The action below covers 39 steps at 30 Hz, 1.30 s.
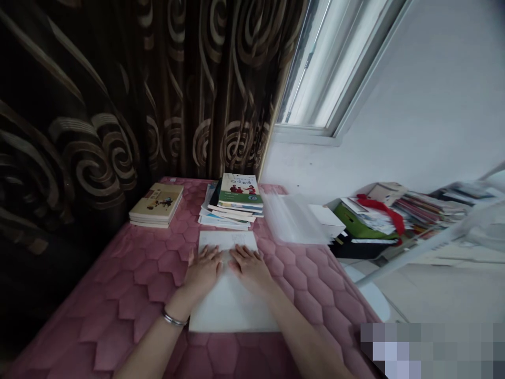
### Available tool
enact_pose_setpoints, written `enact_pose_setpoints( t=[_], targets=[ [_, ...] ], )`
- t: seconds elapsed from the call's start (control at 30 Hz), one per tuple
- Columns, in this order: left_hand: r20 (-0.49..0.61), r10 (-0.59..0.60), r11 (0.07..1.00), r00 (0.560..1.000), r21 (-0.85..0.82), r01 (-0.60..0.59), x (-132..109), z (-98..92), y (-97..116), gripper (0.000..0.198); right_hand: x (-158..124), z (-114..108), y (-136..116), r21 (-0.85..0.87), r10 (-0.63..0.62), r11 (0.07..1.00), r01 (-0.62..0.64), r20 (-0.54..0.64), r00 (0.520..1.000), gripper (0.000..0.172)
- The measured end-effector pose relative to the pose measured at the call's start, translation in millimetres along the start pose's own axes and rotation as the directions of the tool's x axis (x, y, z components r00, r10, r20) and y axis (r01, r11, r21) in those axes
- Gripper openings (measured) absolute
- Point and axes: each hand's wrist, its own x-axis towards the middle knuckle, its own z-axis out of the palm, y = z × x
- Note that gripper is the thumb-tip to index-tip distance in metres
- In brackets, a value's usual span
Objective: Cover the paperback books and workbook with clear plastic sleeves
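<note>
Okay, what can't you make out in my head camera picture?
Head view: faint marks on the white rectangular paper, too small to read.
Head view: paper under the left hand and right hand, hidden by them.
Head view: covers under the green and white paperback book, hidden by it.
Head view: top of the brown patterned curtain, cut off by the upper edge.

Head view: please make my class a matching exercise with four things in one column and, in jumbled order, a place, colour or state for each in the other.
Things
1. Paper
2. Bracelet
3. Curtain
4. Padded cover

Descriptions
A. Dark, with paler swirls
B. Worn on the left arm
C. Pink, patterned in hexagons
D. White, with the left hand and right hand flat on it

Pairs: 1-D, 2-B, 3-A, 4-C
</note>
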Motion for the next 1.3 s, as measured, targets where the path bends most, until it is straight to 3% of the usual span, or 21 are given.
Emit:
enact_pose_setpoints(
  t=[0.1, 0.2, 0.27, 0.3, 0.37, 0.43, 0.6, 0.73, 0.87, 0.97, 1.07, 1.1, 1.2, 1.27, 1.3],
  targets=[
    [0.023, -0.030, 0.990, 0.999, 0.141, 0.026, -13.7, -10.5, 31.8, 0.045, 0.4, -2.1, 0.3, 0.002, -0.009, 1.000, 0.008, 0.012, 1.000, 0.049],
    [0.175, -0.060, 0.980, 0.983, 0.195, 0.025, -44.4, -11.1, 65.6, 0.042, 0.2, -3.8, -0.1, -0.002, 0.000, 1.000, 0.000, 0.033, 0.999, 0.050],
    [0.232, 0.004, 0.980, 0.973, 0.194, -0.051, -66.0, -4.9, 77.4, 0.066, 0.5, -3.5, -0.3, -0.008, 0.001, 1.000, -0.001, 0.033, 0.999, 0.050],
    [0.245, 0.034, 0.976, 0.969, 0.200, -0.085, -74.4, -1.5, 78.9, 0.083, 0.7, -3.2, -0.4, -0.011, -0.002, 1.000, 0.003, 0.030, 1.000, 0.050],
    [0.247, 0.117, 0.964, 0.962, 0.204, -0.170, -83.9, 3.1, 75.0, 0.093, 0.8, -3.0, -0.7, -0.015, -0.013, 1.000, 0.013, 0.024, 1.000, 0.050],
    [0.238, 0.195, 0.944, 0.952, 0.218, -0.248, -84.9, 3.7, 67.7, 0.085, 0.5, -3.5, -1.3, -0.019, -0.017, 1.000, 0.018, 0.026, 1.000, 0.051],
    [0.215, 0.297, 0.867, 0.930, 0.347, -0.357, -79.9, 4.0, 64.8, 0.043, -0.1, -7.1, -4.3, -0.017, -0.013, 1.000, 0.013, 0.051, 0.999, 0.052],
    [0.197, 0.336, 0.826, 0.921, 0.409, -0.389, -78.6, 4.6, 71.7, 0.042, 1.5, -12.9, -6.3, -0.016, 0.006, 1.000, -0.005, 0.090, 0.996, 0.054],
    [0.239, 0.352, 0.804, 0.905, 0.418, -0.424, -80.0, -10.3, 71.6, 0.040, -4.5, -20.8, -11.5, 0.018, 0.017, 1.000, -0.021, 0.196, 0.980, 0.054],
    [0.252, 0.385, 0.780, 0.888, 0.426, -0.459, -96.4, -14.0, 66.9, 0.040, -20.6, -23.1, -22.2, 0.059, -0.012, 0.998, -0.003, 0.257, 0.966, 0.055],
    [0.206, 0.432, 0.766, 0.878, 0.430, -0.478, -125.5, 3.3, 62.0, 0.038, -41.2, -19.1, -36.1, 0.052, -0.011, 0.999, -0.002, 0.253, 0.967, 0.054],
    [0.167, 0.436, 0.768, 0.884, 0.444, -0.462, -135.2, 11.5, 61.4, 0.035, -47.1, -16.4, -40.0, 0.040, -0.001, 0.999, -0.008, 0.234, 0.972, 0.054],
    [0.076, 0.295, 0.848, 0.953, 0.439, -0.297, -150.6, 25.9, 63.8, 0.033, -57.5, -5.9, -46.5, 0.004, 0.043, 0.999, -0.044, 0.134, 0.990, 0.054],
    [0.173, 0.197, 0.920, 0.965, 0.308, -0.243, -142.0, 17.4, 66.9, 0.034, -58.6, 1.0, -46.6, -0.013, 0.055, 0.998, -0.054, 0.081, 0.995, 0.053],
    [0.263, 0.188, 0.946, 0.946, 0.212, -0.246, -131.5, 8.3, 67.7, 0.035, -58.1, 3.6, -45.8, -0.020, 0.061, 0.998, -0.059, 0.069, 0.996, 0.053]
  ],
)
